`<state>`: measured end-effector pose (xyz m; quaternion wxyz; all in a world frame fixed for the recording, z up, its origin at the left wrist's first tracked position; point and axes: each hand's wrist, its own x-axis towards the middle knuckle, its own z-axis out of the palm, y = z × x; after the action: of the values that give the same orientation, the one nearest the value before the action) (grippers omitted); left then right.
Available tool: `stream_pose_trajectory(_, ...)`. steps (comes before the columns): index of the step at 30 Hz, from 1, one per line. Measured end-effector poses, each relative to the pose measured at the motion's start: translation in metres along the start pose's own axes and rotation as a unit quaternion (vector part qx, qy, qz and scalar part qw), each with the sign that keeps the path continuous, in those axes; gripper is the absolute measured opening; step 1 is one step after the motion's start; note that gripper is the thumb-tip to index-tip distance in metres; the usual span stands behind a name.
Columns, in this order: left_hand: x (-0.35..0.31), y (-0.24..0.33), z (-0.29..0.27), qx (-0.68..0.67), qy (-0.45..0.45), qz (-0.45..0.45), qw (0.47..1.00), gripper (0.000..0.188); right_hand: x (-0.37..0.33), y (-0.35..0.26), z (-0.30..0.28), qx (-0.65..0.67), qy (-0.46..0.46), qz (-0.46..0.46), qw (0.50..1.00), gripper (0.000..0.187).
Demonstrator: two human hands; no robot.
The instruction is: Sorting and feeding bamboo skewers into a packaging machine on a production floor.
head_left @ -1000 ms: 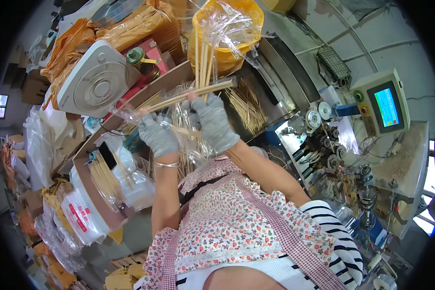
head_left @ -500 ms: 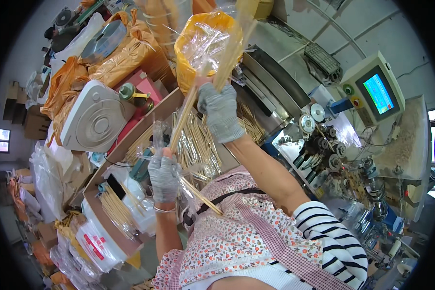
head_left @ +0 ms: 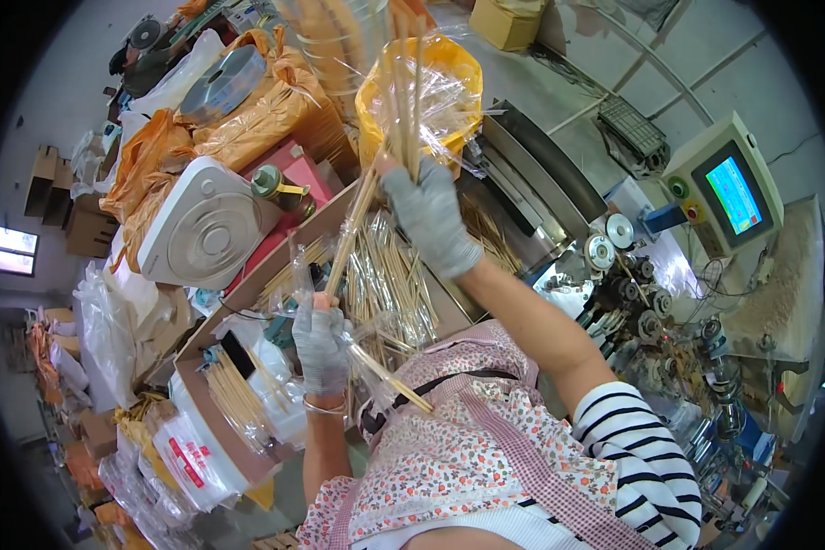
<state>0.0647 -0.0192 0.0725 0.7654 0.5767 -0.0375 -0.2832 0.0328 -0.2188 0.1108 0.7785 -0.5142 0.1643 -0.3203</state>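
Observation:
Both my hands wear grey gloves with bare fingertips. My left hand (head_left: 322, 346) is closed round thin wooden chopsticks (head_left: 349, 240) and crumpled clear film. These chopsticks slant up to the fingers of my right hand, and more wooden ends (head_left: 412, 394) in clear film stick out below, toward my apron. My right hand (head_left: 428, 218) grips another bunch of chopsticks (head_left: 401, 110), blurred and pointing up in front of a yellow bag-lined bin (head_left: 475, 92) with clear film scraps inside. Beneath my hands, many film-wrapped chopsticks (head_left: 385, 284) lie in a heap in a cardboard-coloured tray.
A white fan-like box (head_left: 206, 225), a green-capped jar (head_left: 270, 181) and orange bags (head_left: 142, 179) stand at the left. A box compartment (head_left: 234, 390) holds more chopsticks. At the right is a machine with rollers (head_left: 646, 298) and a screen (head_left: 733, 192).
The chopsticks in my right hand have swung left and now stand more upright. The whole scene has shifted slightly right and down. My left hand keeps its grip.

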Motion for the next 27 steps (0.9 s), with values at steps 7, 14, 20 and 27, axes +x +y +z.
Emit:
stream_pose_trajectory(7, -0.008, 0.011, 0.007, 0.119, 0.03, 0.073, 0.99, 0.017, 0.016, -0.034, -0.023, 0.031, 0.041, -0.049, 0.998, 0.021)
stream_pose_trajectory(14, -0.011, 0.011, -0.011, 0.153, 0.056, 0.056, 0.985, 0.014, 0.03, -0.066, -0.048, 0.0, 0.027, -0.088, 0.996, 0.023)
stream_pose_trajectory(20, -0.013, 0.014, -0.018, 0.047, 0.054, 0.057, 0.996, 0.012, 0.024, -0.071, -0.058, 0.058, 0.017, -0.094, 0.994, 0.024)
stream_pose_trajectory(27, -0.014, 0.009, -0.017, 0.048, 0.049, 0.052, 0.996, 0.012, 0.011, -0.073, -0.051, 0.06, 0.021, -0.089, 0.994, 0.026)
